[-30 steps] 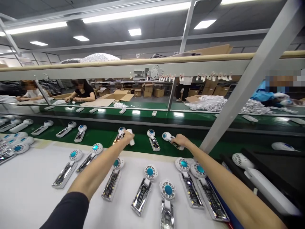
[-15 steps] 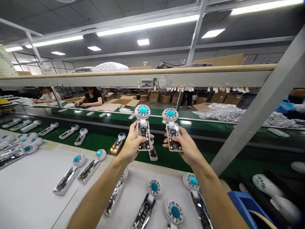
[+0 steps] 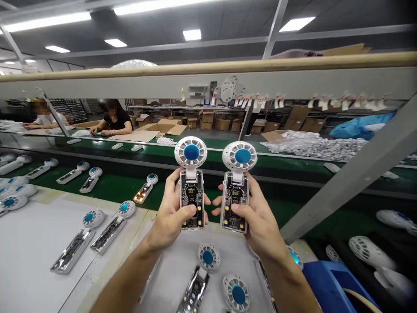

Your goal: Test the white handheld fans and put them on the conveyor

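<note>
Two small handheld fans are held upright, side by side and apart, in front of me. Each has a round white slotted head with a blue centre and a clear body showing a circuit board. My left hand (image 3: 174,213) is wrapped round the body of the left fan (image 3: 191,184), thumb on its front. Around the body of the right fan (image 3: 239,187) closes my right hand (image 3: 257,213), its thumb likewise pressed on the front. Below them on the white worktop (image 3: 172,261) lie another fan (image 3: 197,282) and a fan head (image 3: 236,293), its lower part cut off.
Beyond the worktop runs a green conveyor (image 3: 114,191) carrying several fans, one with lit lamps (image 3: 143,191). More fans lie at the left. A slanted metal post (image 3: 339,169) and a blue bin (image 3: 332,282) stand at the right. Two people sit across the line.
Both hands have brought the fans closer to me and lower. The fans' blue centres look darker now. My view has shifted, so the shelf beam appears higher.
</note>
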{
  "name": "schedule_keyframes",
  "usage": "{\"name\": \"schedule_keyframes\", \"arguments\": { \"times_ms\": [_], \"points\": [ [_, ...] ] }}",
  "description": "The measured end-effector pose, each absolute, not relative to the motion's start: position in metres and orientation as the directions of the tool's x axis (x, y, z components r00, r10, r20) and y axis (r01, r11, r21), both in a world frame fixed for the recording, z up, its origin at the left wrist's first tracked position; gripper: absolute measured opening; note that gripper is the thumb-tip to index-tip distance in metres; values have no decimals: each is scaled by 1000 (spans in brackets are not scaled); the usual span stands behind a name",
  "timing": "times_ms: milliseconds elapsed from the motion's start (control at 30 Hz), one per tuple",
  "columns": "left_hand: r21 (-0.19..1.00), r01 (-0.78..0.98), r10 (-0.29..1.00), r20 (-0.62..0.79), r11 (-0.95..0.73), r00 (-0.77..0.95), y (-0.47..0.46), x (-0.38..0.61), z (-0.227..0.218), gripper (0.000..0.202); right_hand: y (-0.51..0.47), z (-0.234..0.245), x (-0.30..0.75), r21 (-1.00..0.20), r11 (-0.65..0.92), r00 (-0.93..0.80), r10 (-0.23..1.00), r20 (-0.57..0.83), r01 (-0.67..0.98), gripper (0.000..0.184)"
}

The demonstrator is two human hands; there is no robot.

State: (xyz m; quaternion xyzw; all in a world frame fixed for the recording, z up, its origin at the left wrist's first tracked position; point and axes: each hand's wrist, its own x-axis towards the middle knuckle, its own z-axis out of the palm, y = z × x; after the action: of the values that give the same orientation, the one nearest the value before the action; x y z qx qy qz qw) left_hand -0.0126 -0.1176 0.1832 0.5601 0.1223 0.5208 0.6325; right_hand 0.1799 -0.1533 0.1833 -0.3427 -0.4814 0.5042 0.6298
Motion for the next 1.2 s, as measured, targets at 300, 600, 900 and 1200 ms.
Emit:
{"name": "schedule_keyframes", "arguments": {
  "times_ms": [300, 600, 900, 1200],
  "points": [
    [820, -555, 779, 438, -142, 448, -110, -5, 177, 70, -140, 176, 178, -920, 337, 86, 941, 326, -201, 72],
    [828, -551, 809, 392, -103, 438, -108, -3, 175, 71, -140, 178, 173, -916, 313, 86, 950, 301, -252, 72],
    [820, -569, 845, 351, -69, 404, -105, -4, 181, 77, -143, 180, 180, -941, 237, 91, 971, 221, -242, 84],
    [831, -550, 867, 335, -87, 369, -106, -1, 179, 66, -140, 182, 178, -939, 242, 114, 969, 220, -245, 75]
  ]
}}
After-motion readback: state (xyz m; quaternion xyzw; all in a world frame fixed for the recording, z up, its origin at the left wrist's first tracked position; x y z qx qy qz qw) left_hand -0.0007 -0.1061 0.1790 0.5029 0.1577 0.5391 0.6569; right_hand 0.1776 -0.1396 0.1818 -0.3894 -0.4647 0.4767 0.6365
